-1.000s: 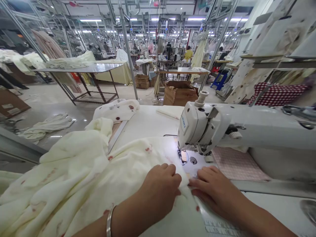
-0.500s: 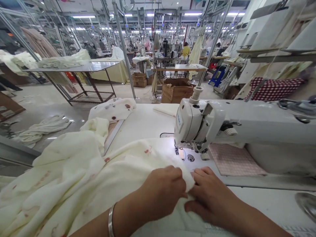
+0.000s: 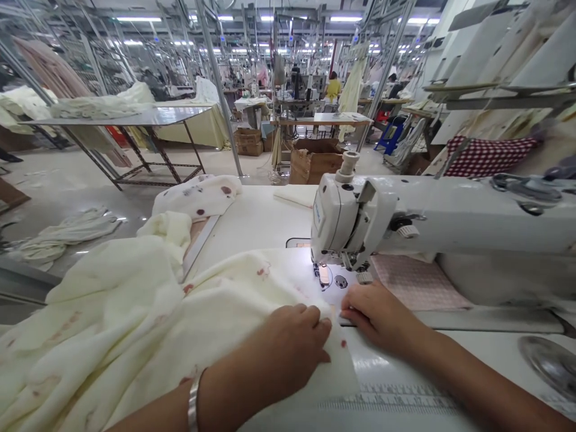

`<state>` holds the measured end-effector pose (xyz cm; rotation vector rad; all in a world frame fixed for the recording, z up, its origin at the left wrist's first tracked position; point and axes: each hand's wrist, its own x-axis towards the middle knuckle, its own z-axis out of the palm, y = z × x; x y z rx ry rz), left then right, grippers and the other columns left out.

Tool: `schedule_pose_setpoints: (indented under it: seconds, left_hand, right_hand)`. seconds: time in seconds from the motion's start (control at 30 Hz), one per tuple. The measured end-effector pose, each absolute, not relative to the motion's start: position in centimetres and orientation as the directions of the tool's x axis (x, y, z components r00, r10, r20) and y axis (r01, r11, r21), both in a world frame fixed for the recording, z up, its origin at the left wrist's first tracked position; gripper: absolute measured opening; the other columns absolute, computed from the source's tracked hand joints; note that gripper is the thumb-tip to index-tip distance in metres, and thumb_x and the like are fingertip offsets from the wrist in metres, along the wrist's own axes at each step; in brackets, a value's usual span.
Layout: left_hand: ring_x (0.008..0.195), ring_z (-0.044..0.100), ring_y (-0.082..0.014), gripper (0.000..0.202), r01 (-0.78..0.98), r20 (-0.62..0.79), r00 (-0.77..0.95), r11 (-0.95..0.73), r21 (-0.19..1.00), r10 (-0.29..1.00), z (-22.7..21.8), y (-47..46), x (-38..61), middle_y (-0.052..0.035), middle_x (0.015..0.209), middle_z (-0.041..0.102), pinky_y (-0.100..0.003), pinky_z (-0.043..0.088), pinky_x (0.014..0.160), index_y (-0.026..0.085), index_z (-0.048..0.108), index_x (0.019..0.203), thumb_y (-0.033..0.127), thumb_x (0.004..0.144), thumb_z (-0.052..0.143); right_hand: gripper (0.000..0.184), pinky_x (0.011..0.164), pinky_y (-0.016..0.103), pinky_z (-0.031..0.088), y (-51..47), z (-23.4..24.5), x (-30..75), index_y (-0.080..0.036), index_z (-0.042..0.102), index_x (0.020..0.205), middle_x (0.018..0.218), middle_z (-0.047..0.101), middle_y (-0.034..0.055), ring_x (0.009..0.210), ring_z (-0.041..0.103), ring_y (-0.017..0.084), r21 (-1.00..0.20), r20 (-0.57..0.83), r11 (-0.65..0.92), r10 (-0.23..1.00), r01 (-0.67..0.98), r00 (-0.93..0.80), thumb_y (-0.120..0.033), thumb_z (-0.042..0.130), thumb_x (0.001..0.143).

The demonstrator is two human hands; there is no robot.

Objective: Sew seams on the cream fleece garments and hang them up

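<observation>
Pale yellow printed fabric spreads over the left of the sewing table, its right edge close to the needle area of a white sewing machine. My left hand, with a silver bangle on the wrist, is closed with curled fingers on the fabric near that edge. Just right of the edge, in front of the presser foot, my right hand is closed in a pinch. What lies between its fingertips is too small to make out.
A pink checked cloth lies beneath the machine arm. A printed ruler runs along the table front, with a round metal dish at right. Bunched spotted white fabric lies at the table's far left. A cardboard box stands behind.
My right hand has moved away from my left hand, up and forward toward the machine. The fabric's front corner now lies flatter, showing a red spot. The view has shifted slightly.
</observation>
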<state>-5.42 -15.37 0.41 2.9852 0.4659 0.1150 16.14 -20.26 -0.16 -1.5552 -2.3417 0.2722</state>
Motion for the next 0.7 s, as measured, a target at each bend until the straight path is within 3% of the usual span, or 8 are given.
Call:
schedule_pose_setpoints:
  seconds: [0.07,0.13,0.3,0.4,0.53,0.6,0.7]
  left_hand:
    - [0.064,0.047,-0.0177,0.006,0.280,0.076,0.955,-0.955,0.096,0.288,0.2,-15.4,-4.3,-0.0021,0.076,0.051,-0.031,0.039,0.053,0.018,0.053,0.082,0.023,0.086,0.053]
    - [0.063,0.046,-0.0173,0.013,0.260,0.157,0.950,-0.962,0.080,0.270,-0.4,-15.4,-3.4,-0.0017,0.071,0.049,-0.030,0.037,0.051,0.018,0.050,0.072,0.016,0.085,0.050]
    - [0.068,0.045,-0.0160,0.015,0.220,0.374,0.896,-0.972,0.089,0.237,-2.3,-15.2,-2.9,-0.0013,0.072,0.047,-0.030,0.036,0.057,0.018,0.049,0.075,0.015,0.089,0.045]
    - [0.068,0.043,-0.0158,0.012,0.199,0.378,0.899,-0.975,0.094,0.220,-2.6,-15.1,-3.0,-0.0011,0.074,0.048,-0.031,0.035,0.058,0.017,0.049,0.078,0.016,0.089,0.045]
    - [0.071,0.043,-0.0160,0.012,0.111,0.333,0.932,-0.988,0.107,0.141,-2.0,-15.3,-2.9,-0.0016,0.075,0.048,-0.031,0.036,0.060,0.016,0.053,0.085,0.017,0.092,0.043]
    - [0.076,0.045,-0.0171,0.015,0.112,0.300,0.942,-0.984,0.137,0.149,-1.6,-15.4,-2.9,-0.0024,0.079,0.050,-0.032,0.038,0.065,0.016,0.055,0.094,0.020,0.093,0.041]
    - [0.090,0.047,-0.0201,0.020,0.136,0.255,0.949,-0.969,0.206,0.188,-1.0,-15.3,-3.5,-0.0049,0.092,0.051,-0.035,0.039,0.079,0.021,0.054,0.106,0.031,0.093,0.045]
  right_hand:
    - [0.018,0.063,0.028,0.028,-20.2,-0.4,15.9,-0.018,0.050,0.074,0.069,0.054,-0.0008,0.065,0.048,0.014,-0.326,0.177,0.382,0.923,0.864,-0.342,-0.016,0.041,0.089]
    - [0.019,0.063,0.029,0.028,-20.2,-0.7,15.8,-0.018,0.050,0.074,0.069,0.054,-0.0006,0.064,0.049,0.014,-0.321,0.205,0.387,0.919,0.864,-0.336,-0.016,0.039,0.088]
    - [0.018,0.067,0.031,0.030,-20.4,-0.6,16.3,-0.017,0.053,0.085,0.072,0.056,0.0012,0.065,0.049,0.014,-0.294,0.309,0.423,0.891,0.857,-0.333,-0.016,0.036,0.089]
    - [0.019,0.067,0.032,0.030,-21.0,-0.3,16.5,-0.018,0.054,0.099,0.073,0.054,0.0013,0.068,0.048,0.015,-0.248,0.359,0.524,0.831,0.815,-0.425,-0.018,0.041,0.085]
    - [0.012,0.065,0.032,0.029,-21.9,-0.6,17.0,-0.018,0.057,0.079,0.063,0.047,-0.0013,0.062,0.039,0.013,-0.101,0.385,0.630,0.738,0.770,-0.554,-0.016,0.047,0.084]
    - [0.018,0.065,0.032,0.030,-22.2,-0.6,17.5,-0.019,0.055,0.070,0.061,0.045,-0.0017,0.061,0.038,0.013,-0.092,0.360,0.632,0.742,0.770,-0.566,-0.015,0.045,0.085]
    - [0.018,0.067,0.032,0.033,-22.0,-0.1,18.3,-0.019,0.059,0.087,0.069,0.051,0.0007,0.067,0.045,0.015,-0.134,0.267,0.570,0.808,0.810,-0.525,-0.018,0.040,0.089]
